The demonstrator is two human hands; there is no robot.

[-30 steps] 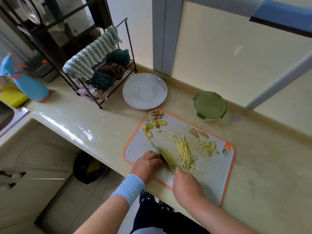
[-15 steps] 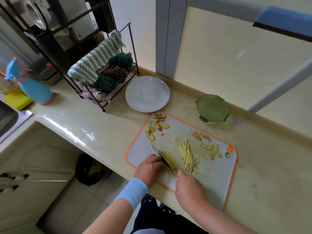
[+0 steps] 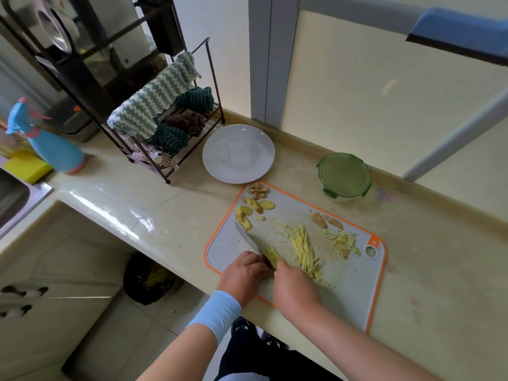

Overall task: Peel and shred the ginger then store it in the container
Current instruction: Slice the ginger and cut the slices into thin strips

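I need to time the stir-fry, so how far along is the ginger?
Done: peels heaped on the cutting board, a pile of ginger shreds cut. In hand: the right hand grips the knife beside the left hand. Left: several ginger slices uncut; the green-lidded container is closed.

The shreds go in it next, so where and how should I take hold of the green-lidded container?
I'd grip the container by its round side just under the green lid, reaching down from the cutting board side. It stands upright and closed, with the wall close behind it. Latch tabs jut from the lid's rim, so set fingers between them.
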